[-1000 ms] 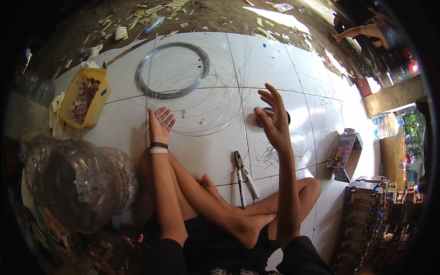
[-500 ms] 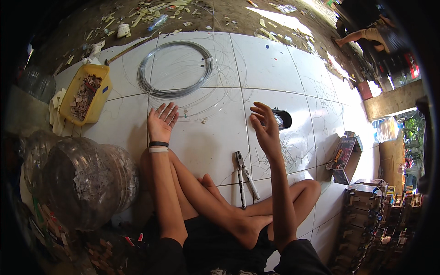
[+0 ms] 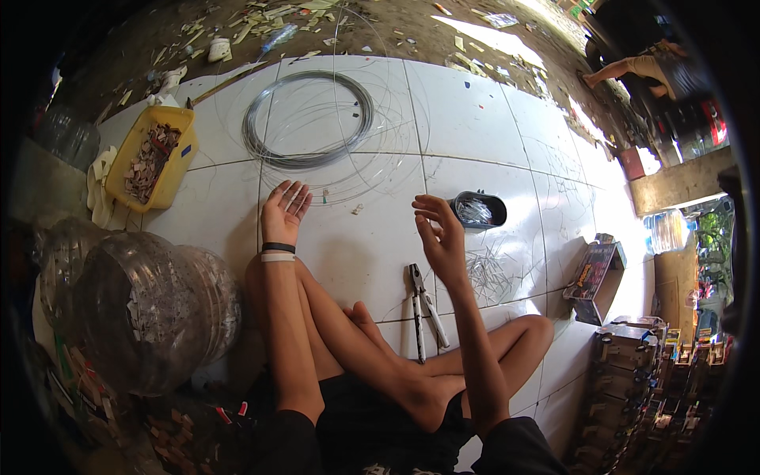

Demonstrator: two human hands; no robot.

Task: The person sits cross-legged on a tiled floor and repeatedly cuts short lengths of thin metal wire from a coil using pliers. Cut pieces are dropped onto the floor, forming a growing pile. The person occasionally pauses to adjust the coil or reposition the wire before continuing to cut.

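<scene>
My left hand is raised palm up with its fingers stretched out, and nothing lies in it. A dark and a white wristband circle that wrist. Beyond it a large coil of thin metal wire rests on the white tiles, with loose strands around it. My right hand, fingers apart and slightly curled, hovers empty beside a dark oval container that holds short wire pieces. More cut wire pieces are scattered on the floor nearby. Pliers with white handles lie in front of my crossed legs.
A yellow tub of small brown pieces stands at the left. Large clear plastic bottles crowd the near left. An open printed box and stacked small wooden vehicles are at the right. Another person's leg shows far right.
My right hand has moved left and down, uncovering the oval container. The left hand has shifted slightly, its fingers still stretched. The view has moved a little.
</scene>
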